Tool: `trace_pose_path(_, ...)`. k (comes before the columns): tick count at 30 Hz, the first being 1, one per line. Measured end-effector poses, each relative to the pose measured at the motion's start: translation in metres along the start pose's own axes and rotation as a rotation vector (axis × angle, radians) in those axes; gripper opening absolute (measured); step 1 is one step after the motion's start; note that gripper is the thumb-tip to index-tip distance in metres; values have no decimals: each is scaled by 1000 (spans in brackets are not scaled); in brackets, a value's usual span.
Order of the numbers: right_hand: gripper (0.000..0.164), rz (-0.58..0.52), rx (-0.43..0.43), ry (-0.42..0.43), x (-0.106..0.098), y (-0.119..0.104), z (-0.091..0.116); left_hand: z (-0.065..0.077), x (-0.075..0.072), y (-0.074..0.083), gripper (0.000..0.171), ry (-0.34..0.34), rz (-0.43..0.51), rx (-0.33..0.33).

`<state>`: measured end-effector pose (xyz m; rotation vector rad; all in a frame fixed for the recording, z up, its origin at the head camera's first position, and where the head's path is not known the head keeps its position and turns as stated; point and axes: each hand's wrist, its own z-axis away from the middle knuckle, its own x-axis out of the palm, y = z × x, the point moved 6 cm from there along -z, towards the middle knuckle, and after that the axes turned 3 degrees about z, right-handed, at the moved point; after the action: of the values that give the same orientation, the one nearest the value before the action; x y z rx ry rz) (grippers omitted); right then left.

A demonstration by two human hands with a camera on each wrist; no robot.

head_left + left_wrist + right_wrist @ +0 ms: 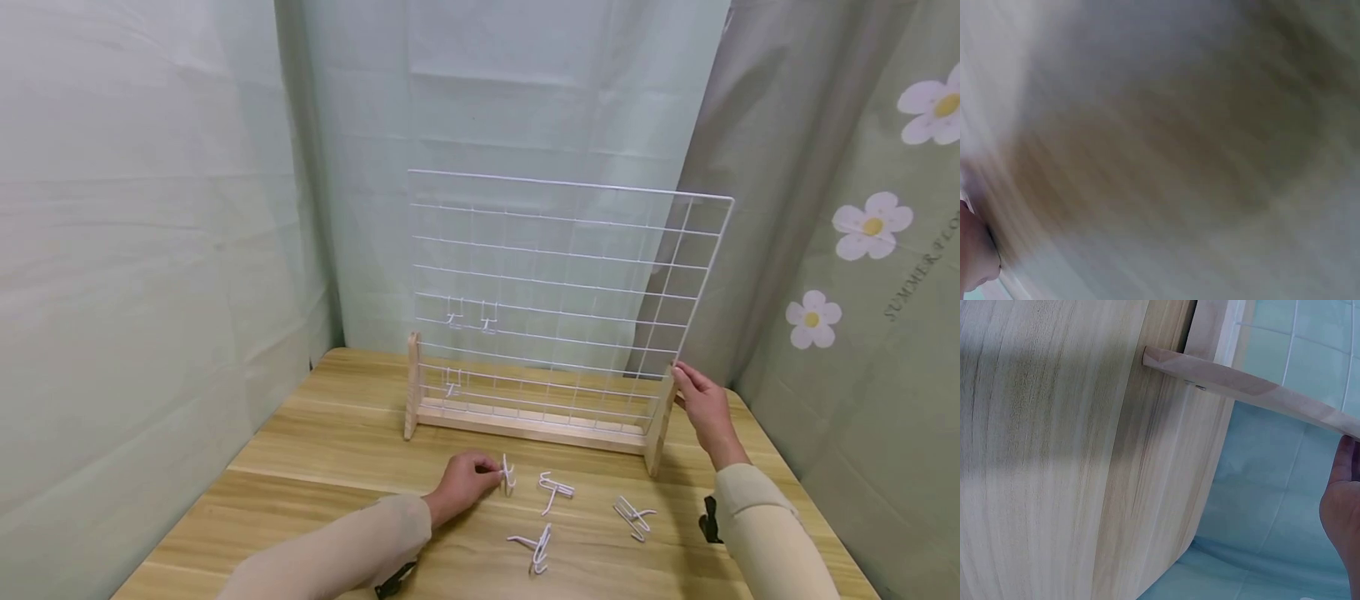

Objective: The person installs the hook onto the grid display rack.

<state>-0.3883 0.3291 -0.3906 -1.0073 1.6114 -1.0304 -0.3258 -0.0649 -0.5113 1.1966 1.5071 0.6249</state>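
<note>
In the head view my left hand pinches a white wire hook just above the table. My right hand holds the top of the right wooden post of a stand, with the thumb on its front. A white wire grid panel stands upright in that stand. Three white hooks hang at the grid's left: an upper hook, one beside it, and a lower hook. The right wrist view shows fingers against the post. The left wrist view is badly blurred.
Three more hooks lie on the wooden table: one near the middle, one toward the front and one at the right. Pale cloth curtains enclose the table. A flowered curtain hangs at the right.
</note>
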Motion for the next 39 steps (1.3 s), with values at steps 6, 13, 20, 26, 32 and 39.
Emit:
trace_pose_path(6,64,-14,-2,13,0,0,-1,-2,1,0,6,25,8,-65)
trace_pose_path(13,64,-3,9,8,1,-1,-1,-5,1,-1,6,55,-5,-114)
trace_pose_path(20,64,-12,8,11,1,-1,-1,-12,3,5,4,117,-7,-113)
trace_pose_path(26,65,-6,-7,1,0,0,0,-17,6,13,5,164,-10,-97)
trace_pose_path(32,65,-23,-22,6,0,-1,0,-23,4,18,5,218,3,-95)
trace_pose_path(39,65,-14,-9,8,0,-1,-1,-30,-1,23,4,271,2,-92)
